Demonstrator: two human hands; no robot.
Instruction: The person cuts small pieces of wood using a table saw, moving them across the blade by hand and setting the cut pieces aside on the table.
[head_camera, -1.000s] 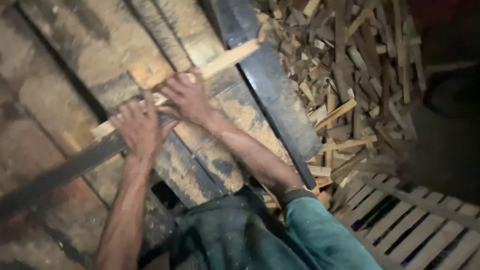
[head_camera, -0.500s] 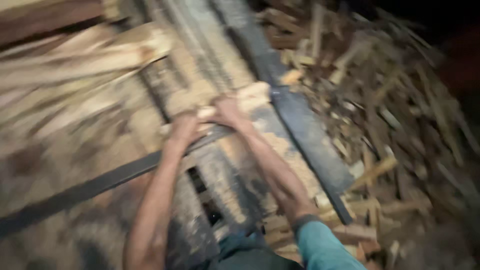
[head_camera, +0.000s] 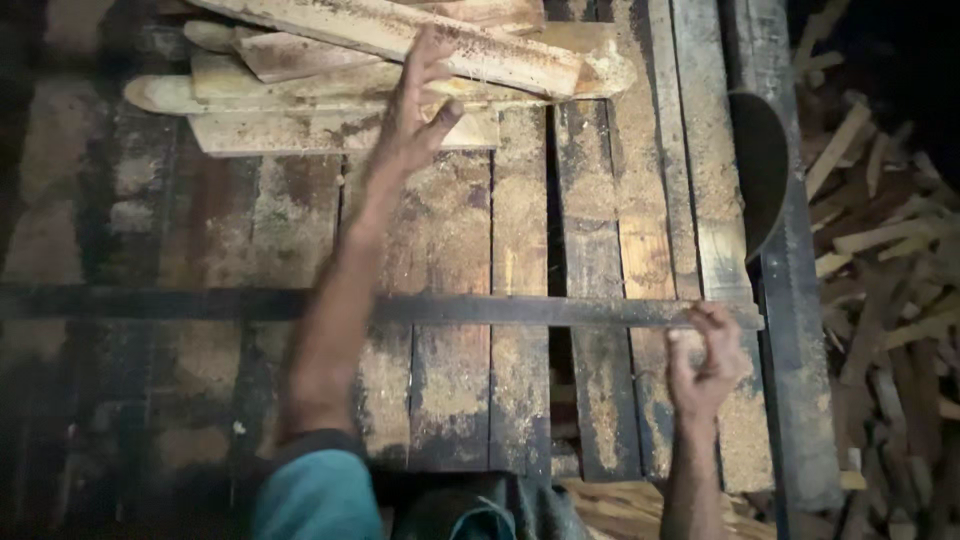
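Left hand (head_camera: 418, 105) reached with fingers spread onto the stacked wooden slats (head_camera: 380, 70) at the far edge of the plank table (head_camera: 450, 380), bare sawdusty boards open beneath the forearm. Right hand (head_camera: 705, 360), further right, curled around the end of the dark metal bar (head_camera: 400, 308) crossing the table, close beside the saw blade (head_camera: 760, 170), scrap wood (head_camera: 890, 250) heaped past the edge.

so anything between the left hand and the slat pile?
Nothing visible. The left hand is already on the slat pile, fingers spread over the top slats. The right hand is at the dark bar.
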